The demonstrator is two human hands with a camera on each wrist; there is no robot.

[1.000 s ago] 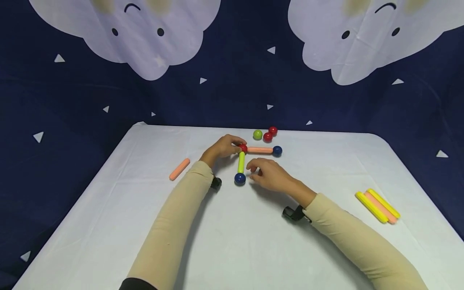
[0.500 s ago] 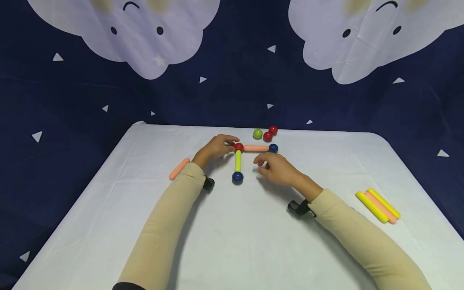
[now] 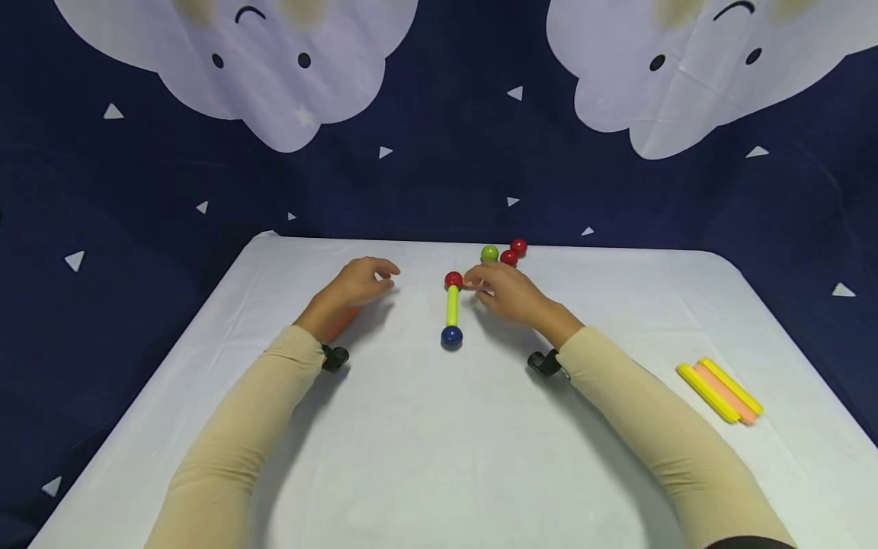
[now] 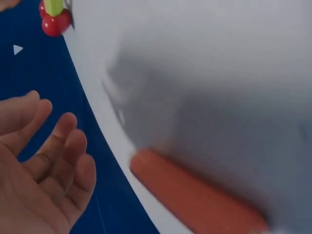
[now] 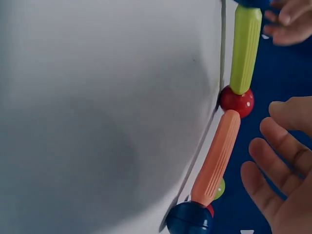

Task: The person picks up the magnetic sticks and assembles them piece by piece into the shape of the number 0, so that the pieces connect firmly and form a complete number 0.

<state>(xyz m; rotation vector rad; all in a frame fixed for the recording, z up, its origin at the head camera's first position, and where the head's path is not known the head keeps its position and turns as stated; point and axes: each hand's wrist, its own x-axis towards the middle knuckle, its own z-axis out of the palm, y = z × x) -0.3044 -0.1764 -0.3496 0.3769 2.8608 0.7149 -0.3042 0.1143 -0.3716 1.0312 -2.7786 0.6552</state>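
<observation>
Moved: left hand [image 3: 357,284] is off the corner red ball [image 3: 453,280] and now well to its left; right hand [image 3: 511,293] has come up closer, just right of that ball.
Left fingers: loosely bent, gripping nothing; thumb and index apart in the head view, the other fingertips side by side in the left wrist view.
Right fingers: loosely curved, slight gaps between tips, pinching nothing; right wrist view shows clear space between them and the joined sticks.
Joined piece: green stick [image 3: 452,306] runs from the corner red ball toward the person, ending in near blue ball [image 3: 451,337]; joined orange stick [image 5: 217,158] runs right from the same ball to far blue ball [image 5: 189,218].
Head vs right wrist: head view has the right hand covering far blue ball and nearly all of joined orange stick; right wrist view shows both.
Loose orange stick: [image 4: 195,192] left of the corner red ball, partly behind left hand from the head; left wrist view shows more of it, cut by the bottom edge.
Loose balls: green ball [image 3: 489,254] and two red balls [image 3: 509,258], beyond and right of the corner red ball.
Stick bundle: two yellow sticks [image 3: 709,393] flanking an orange one [image 3: 723,391], far right of the corner red ball, nearer the person; head view only.
Surface: white table [image 3: 425,442] under everything.
</observation>
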